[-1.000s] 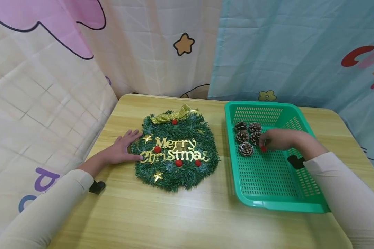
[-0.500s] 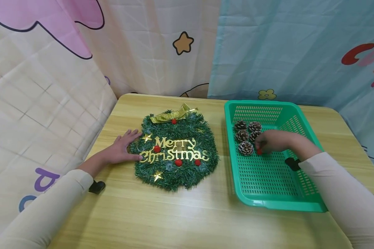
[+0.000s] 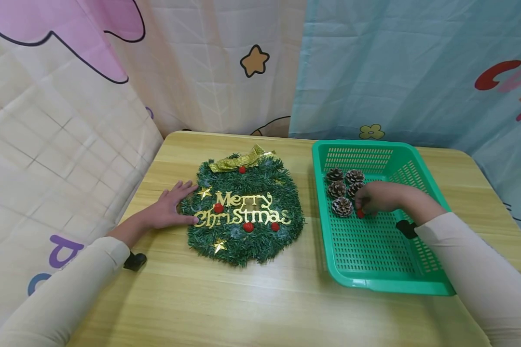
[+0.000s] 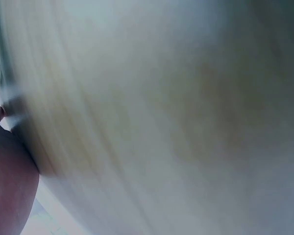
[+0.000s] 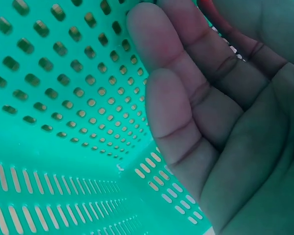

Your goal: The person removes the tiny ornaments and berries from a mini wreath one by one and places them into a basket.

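In the head view a green Christmas wreath (image 3: 239, 250) lies on the table. It carries gold "Merry Christmas" lettering (image 3: 243, 214), gold stars and several small red balls. My left hand (image 3: 171, 208) rests at the wreath's left edge, fingers spread and touching the greenery. Inside the green basket (image 3: 384, 284), the fingers of my right hand (image 3: 382, 196) are curled and pinch a small red ball (image 3: 360, 213) low over the basket floor. Right beside it sits a pine cone (image 3: 342, 206). The right wrist view shows curled fingers (image 5: 169, 105), with a bit of red partly hidden behind them.
Several pine cones (image 3: 336, 189) cluster in the basket's back left part. A gold ribbon (image 3: 239, 162) tops the wreath. The wooden table (image 3: 243, 308) meets printed curtains (image 3: 226, 86) at its back and left. The left wrist view is mostly blurred tabletop.
My right hand has shifted slightly left and down with the red ball, closer to the front pine cone. My left hand and the wreath stay where they were.
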Available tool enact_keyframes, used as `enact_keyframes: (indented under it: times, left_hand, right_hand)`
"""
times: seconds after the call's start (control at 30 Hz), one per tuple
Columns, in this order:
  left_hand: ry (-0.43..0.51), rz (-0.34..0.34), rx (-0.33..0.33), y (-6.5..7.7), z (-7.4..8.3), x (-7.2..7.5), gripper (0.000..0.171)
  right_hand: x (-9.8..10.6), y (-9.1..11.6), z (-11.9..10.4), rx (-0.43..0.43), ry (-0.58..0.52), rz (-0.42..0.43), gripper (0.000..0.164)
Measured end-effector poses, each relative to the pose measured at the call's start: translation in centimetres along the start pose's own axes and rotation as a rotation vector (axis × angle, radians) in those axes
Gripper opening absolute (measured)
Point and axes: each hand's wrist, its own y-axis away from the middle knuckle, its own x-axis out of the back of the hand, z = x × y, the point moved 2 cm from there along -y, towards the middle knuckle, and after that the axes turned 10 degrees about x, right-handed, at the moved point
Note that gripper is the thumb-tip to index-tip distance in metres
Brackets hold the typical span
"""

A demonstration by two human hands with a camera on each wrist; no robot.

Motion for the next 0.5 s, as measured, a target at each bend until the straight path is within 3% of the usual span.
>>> enact_keyframes:
  times: [0.33,0.5]
  left_hand:
    - [-0.002,0.004,0.001,0.0,-0.1,0.0,0.1]
    - [-0.002,0.0,0.005,0.0,-0.1,0.0,0.1]
  right_hand:
    - [0.8,0.3,-0.7,0.03,0.075,0.027,0.011]
    - [1.3,0.7,-1.8,0.09,0.104,0.06,0.012]
